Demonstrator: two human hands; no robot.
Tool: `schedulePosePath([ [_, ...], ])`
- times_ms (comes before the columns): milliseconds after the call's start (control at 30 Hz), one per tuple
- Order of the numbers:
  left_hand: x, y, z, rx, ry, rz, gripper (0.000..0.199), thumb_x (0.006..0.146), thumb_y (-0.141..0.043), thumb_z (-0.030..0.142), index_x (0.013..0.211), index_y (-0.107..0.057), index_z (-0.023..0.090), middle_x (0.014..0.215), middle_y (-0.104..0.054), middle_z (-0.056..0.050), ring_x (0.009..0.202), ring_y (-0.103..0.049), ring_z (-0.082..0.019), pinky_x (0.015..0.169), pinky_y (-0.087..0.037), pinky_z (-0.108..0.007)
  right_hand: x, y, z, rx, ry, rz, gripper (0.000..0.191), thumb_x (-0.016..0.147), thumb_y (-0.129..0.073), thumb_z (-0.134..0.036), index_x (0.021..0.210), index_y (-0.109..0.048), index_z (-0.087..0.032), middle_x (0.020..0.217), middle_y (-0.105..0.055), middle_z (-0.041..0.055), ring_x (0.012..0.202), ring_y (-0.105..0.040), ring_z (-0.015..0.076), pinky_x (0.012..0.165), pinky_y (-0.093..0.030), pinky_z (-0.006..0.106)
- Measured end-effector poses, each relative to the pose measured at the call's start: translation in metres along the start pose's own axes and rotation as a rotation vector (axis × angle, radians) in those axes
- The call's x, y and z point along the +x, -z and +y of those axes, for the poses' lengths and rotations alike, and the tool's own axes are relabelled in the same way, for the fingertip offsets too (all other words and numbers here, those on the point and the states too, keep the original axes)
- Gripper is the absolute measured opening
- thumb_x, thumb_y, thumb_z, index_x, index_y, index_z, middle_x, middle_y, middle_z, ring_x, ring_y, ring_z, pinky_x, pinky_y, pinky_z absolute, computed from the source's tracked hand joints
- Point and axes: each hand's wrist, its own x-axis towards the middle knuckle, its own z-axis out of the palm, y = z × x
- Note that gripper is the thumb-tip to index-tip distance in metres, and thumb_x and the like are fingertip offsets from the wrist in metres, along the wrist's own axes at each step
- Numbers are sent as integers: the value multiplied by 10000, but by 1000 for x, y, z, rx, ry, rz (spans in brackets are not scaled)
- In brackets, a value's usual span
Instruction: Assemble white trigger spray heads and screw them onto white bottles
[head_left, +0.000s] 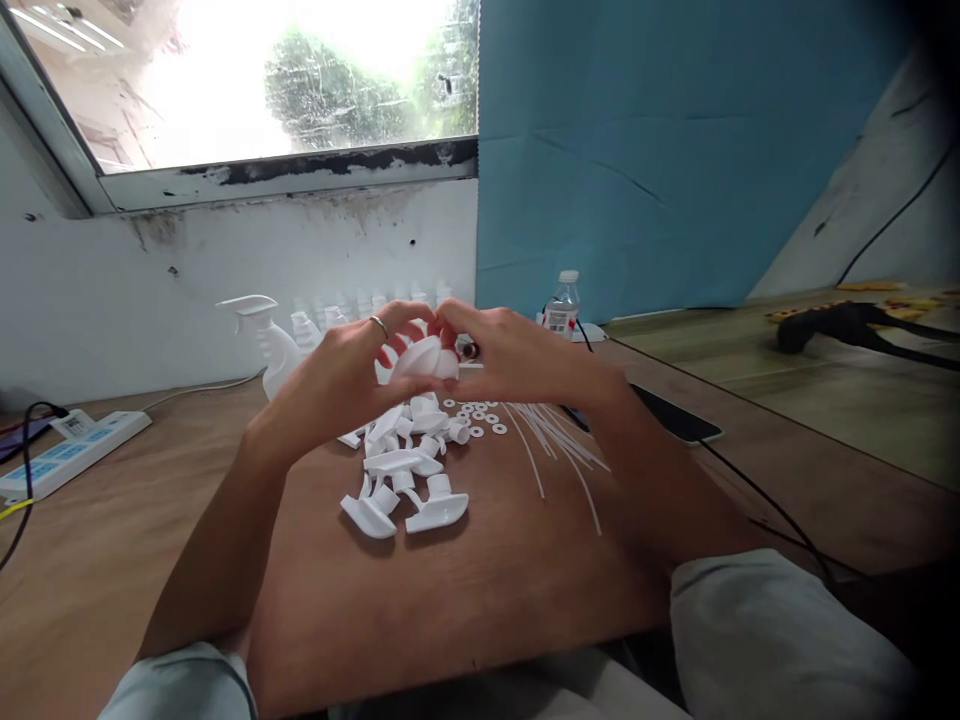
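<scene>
A: What are the hands doing?
B: The left hand [352,375] and right hand [517,365] pinch one white plastic trigger sprayer head [427,358] between them, above the brown wooden table [465,590].
A: How should it handle?
B: Probably light, stiff and smooth; best gripped at the body. More white sprayer heads [401,470] lie below, beside small white washers [480,412] and thin white tubes [555,440].

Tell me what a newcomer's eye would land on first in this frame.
First, the two hands, left hand and right hand, meeting at mid-frame around a white spray-trigger head held above the wooden table. Just below them lies a pile of white trigger heads, with small white washers and thin white tubes spread to its right. Behind the left hand stands a white spray bottle.
</scene>
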Motion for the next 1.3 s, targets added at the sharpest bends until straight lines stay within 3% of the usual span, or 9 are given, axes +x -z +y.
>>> schedulePosePath([
  [100,-2,2,-3,42,-4,98,373,808,-688,395,1159,-625,286,883,-703,8,748,-657,-146,726,-567,-277,3,-3,1,116,26,95,365,746,-727,-308,1001,-484,-211,882,-602,1,641,-479,99,556,-340,233],
  [200,-2,3,-4,34,-24,203,316,819,-676,363,1122,-652,276,921,-704,9,770,-647,-137,748,-569,-269,4,-2,4,196,2,219,337,744,-746,-371,926,-516,-206,857,-597,-2,642,-468,98,558,-331,242],
  [333,0,1,-1,14,-48,265,284,848,-643,339,1120,-638,260,1007,-697,-10,845,-642,-147,725,-562,-247,6,-3,5,179,-23,207,298,831,-659,-440,758,-540,-176,705,-551,-11,595,-418,95,569,-320,259],
  [700,3,-1,2,-174,-19,180,335,790,-711,383,1055,-575,231,1001,-651,-28,784,-615,-143,696,-545,-272,9,-20,4,-57,267,287,413,886,-563,-386,597,-337,-195,549,-389,-16,574,-346,130,557,-265,287],
  [800,2,2,1,-98,0,259,307,787,-714,389,1020,-578,243,970,-640,-14,783,-605,-142,686,-535,-272,8,-18,4,-88,211,386,502,888,-555,-396,533,-267,-189,493,-294,-28,520,-275,117,537,-216,294],
  [900,2,9,-6,-107,24,397,303,779,-731,353,1009,-567,243,984,-619,-10,812,-605,-143,656,-525,-259,7,-7,14,-7,18,424,581,877,-572,-483,513,-233,-181,499,-235,-37,515,-232,100,528,-209,283],
  [1000,4,16,-20,-339,57,399,325,809,-703,338,1068,-521,264,1036,-587,-8,772,-610,-122,588,-517,-239,6,8,36,147,-256,222,542,842,-601,-547,548,-339,-175,531,-322,-37,511,-265,80,494,-228,250],
  [1100,10,15,-37,-574,119,340,272,841,-637,358,1065,-504,282,1060,-566,-10,748,-616,-120,628,-542,-270,5,14,69,301,-545,-129,431,895,-546,-502,641,-480,-160,611,-472,-3,491,-339,67,449,-269,218],
  [1300,22,-4,-59,-836,445,293,268,804,-579,470,827,-497,216,835,-585,-23,561,-570,-121,525,-486,-284,1,-13,130,256,-962,-543,367,898,-587,-398,664,-551,-118,629,-558,46,438,-363,48,421,-311,202],
])
